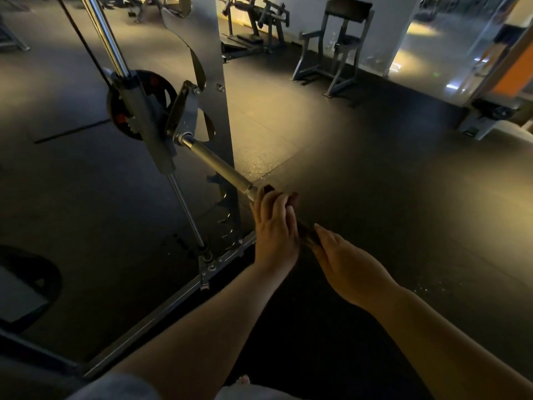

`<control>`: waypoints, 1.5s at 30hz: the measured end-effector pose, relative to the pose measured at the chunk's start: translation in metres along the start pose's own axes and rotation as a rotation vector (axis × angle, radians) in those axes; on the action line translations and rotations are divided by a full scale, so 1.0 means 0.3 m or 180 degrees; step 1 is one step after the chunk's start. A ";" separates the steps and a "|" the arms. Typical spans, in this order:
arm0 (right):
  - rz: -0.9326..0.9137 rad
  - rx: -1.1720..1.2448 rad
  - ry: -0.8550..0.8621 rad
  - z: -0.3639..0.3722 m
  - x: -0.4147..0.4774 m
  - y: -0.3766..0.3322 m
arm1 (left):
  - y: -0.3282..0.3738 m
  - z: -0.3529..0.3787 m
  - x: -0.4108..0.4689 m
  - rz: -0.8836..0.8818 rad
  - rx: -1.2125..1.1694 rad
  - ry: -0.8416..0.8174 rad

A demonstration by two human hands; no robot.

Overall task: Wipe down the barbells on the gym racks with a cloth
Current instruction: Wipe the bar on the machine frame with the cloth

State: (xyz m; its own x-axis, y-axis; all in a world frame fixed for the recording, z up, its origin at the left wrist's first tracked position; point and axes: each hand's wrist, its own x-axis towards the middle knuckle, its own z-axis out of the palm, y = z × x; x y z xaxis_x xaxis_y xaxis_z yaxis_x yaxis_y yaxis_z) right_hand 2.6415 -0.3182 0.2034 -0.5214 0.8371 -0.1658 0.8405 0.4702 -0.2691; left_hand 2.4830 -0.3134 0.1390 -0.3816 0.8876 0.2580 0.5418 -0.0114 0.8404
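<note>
Head view: Two bare arms reach out from the bottom of the picture, side by side, up toward the middle.

The left hand is the one farther out. It sits on top of the barbell. Its fingers bend over the bar and hold it tight, with the dark cloth under them. A bit of cloth peeks out past the fingertips.

The right hand is nearer the body, just behind the left one. We see its back. The thumb points along the bar, and the fingers bend down round the cloth on the bar. The fingertips are hidden under the hand. The cloth shows in the small gap between the two hands.

The barbell is a long silver bar. It slants from the hands up and to the left, to the rack. There its end goes into a grey slider that rides on a shiny rod. A dark round weight plate hangs behind the slider. The rack's tall grey post has hook-shaped cuts down its edge.

The floor is dark. A grey gym machine with a black pad stands far off, near a white wall.
</note>
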 end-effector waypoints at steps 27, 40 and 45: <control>-0.0068 0.0364 -0.0034 -0.008 -0.199 0.145 | 0.163 0.165 -0.237 -0.0705 -0.1540 0.0274; -0.0035 0.0876 0.0067 -0.003 -0.210 0.160 | 0.236 0.177 -0.254 -0.0942 -0.2264 0.0677; -0.0159 0.0832 0.0109 -0.009 -0.219 0.157 | 0.268 0.216 -0.296 -0.1254 -0.2611 0.0744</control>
State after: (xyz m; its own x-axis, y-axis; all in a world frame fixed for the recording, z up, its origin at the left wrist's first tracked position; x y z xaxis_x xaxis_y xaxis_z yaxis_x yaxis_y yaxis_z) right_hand 2.7156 -0.3503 0.2041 -0.5522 0.8257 -0.1152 0.7450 0.4266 -0.5128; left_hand 2.6090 -0.3635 0.1528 -0.6141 0.7826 -0.1023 -0.3216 -0.1298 0.9379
